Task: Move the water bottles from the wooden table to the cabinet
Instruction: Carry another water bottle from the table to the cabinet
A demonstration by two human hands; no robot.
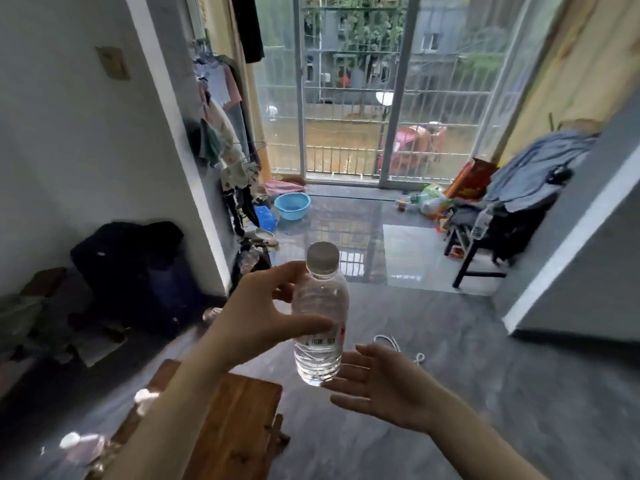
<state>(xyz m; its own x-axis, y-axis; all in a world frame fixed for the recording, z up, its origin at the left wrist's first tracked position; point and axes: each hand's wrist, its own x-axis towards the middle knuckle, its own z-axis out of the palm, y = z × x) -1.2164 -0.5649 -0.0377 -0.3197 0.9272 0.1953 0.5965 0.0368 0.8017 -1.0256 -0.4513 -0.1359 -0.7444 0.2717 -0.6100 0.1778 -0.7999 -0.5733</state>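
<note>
My left hand (258,317) grips a clear water bottle (319,317) with a grey cap around its middle, holding it upright in the air above the floor. Open, palm up, my right hand (384,386) hovers just below and to the right of the bottle's base, fingers spread. The wooden table (242,417) lies at the lower left, partly under my left forearm. Two more bottles with white caps show blurred on its left side, one (145,398) further up and one (81,445) near the bottom edge. No cabinet is clearly in view.
Dark bags (135,268) are piled against the left wall. A clothes rack (228,140) and a blue basin (292,205) stand near the glass balcony door. A black chair (498,233) draped with clothes sits at right. A white cord (398,344) lies on the grey tiled floor.
</note>
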